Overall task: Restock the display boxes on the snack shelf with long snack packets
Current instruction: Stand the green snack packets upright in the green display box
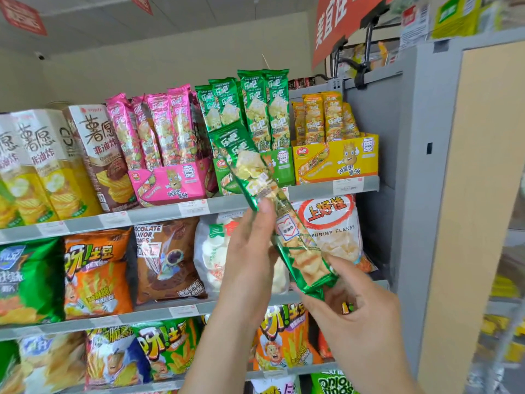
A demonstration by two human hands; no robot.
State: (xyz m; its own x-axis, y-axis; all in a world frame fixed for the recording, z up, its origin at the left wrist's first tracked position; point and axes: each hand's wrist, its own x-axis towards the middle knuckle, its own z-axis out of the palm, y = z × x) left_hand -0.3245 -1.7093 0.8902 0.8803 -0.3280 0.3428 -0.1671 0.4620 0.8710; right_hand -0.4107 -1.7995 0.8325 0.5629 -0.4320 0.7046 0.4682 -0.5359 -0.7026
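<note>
Green snack packet (pixel 287 228) is held slanting in front of the green display box (pixel 281 166), its top end overlapping the box's left front and its bottom end well below the box. The right hand (pixel 360 317), nearest, pinches that bottom end; the left hand (pixel 247 257) grips the middle, thumb on its face. Inside the green display box, standing packets (pixel 264 106) rise upright. A pink display box (pixel 170 180) sits left of it and a yellow display box (pixel 335 160) right, sharing one shelf (pixel 159 213).
</note>
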